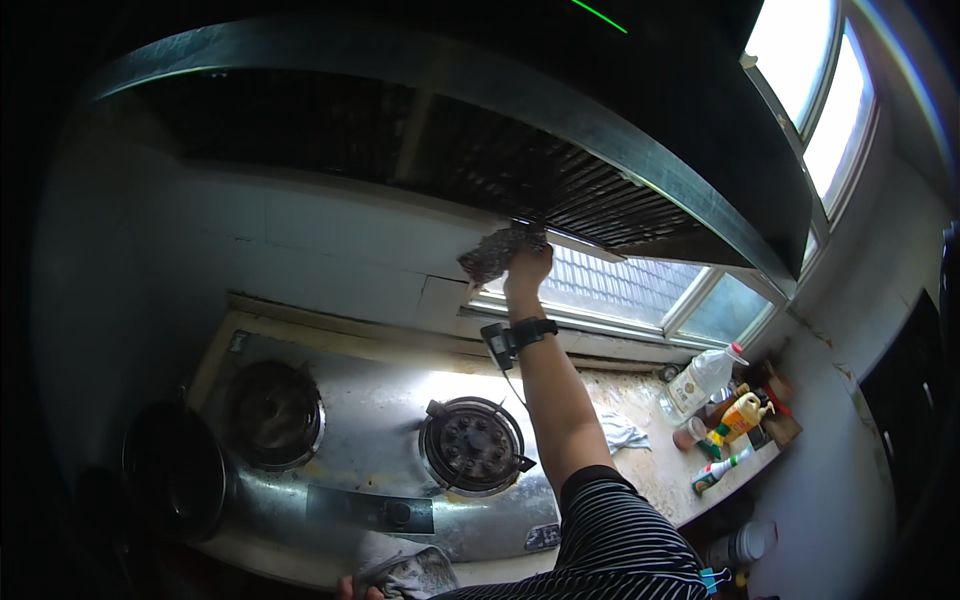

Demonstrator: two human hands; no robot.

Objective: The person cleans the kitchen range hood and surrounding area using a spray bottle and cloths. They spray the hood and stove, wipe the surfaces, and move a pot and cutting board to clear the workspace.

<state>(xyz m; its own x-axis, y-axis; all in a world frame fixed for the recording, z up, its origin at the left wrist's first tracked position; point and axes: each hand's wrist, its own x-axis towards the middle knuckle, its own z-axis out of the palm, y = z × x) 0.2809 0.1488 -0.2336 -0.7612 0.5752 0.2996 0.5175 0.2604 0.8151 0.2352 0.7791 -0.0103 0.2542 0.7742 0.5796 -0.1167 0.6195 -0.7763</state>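
Note:
My right hand (529, 264) is raised to the underside of a range hood (637, 161), gripping a dark crumpled cloth (487, 259) near the hood's slatted filter (585, 199). A black strap with a small device sits on that wrist. Low in the picture, my left hand (360, 589) shows only its fingertips, holding a grey, stained cloth (412, 566) at the front edge of the gas stove (367, 450). The stove has two round burners, the right one (474, 444) below my raised arm.
A dark pan (174, 471) stands at the stove's left. On the counter at right are a white cloth (622, 431), a large clear plastic bottle (694, 382), a jar (688, 433), a yellow bottle (744, 418) and a spray bottle (716, 474). A window (622, 289) lies behind.

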